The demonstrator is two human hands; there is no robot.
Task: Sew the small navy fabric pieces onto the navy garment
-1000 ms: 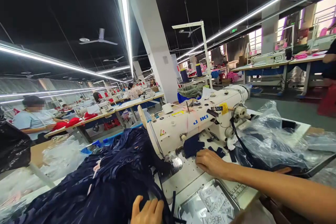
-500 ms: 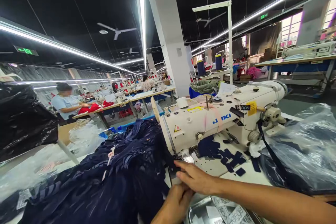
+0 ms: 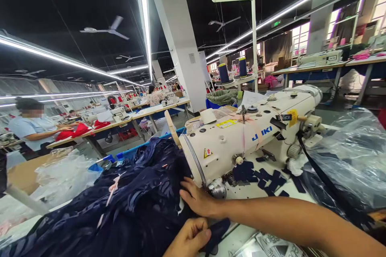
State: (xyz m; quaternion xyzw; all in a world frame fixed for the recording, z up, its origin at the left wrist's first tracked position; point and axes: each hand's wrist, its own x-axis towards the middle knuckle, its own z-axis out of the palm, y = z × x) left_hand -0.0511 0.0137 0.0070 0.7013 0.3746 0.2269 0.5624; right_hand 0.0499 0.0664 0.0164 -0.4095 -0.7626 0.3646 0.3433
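Both hands now sit on the navy fabric (image 3: 135, 204), which lies heaped to the left of the sewing machine (image 3: 241, 140) and runs under its needle end. A second ago my right hand (image 3: 197, 200) rested farther right on the machine bed; it now lies flat, fingers together, pressing cloth beside the presser foot. My left hand (image 3: 188, 241) pinches a fabric edge, so the piece looks placed for stitching.
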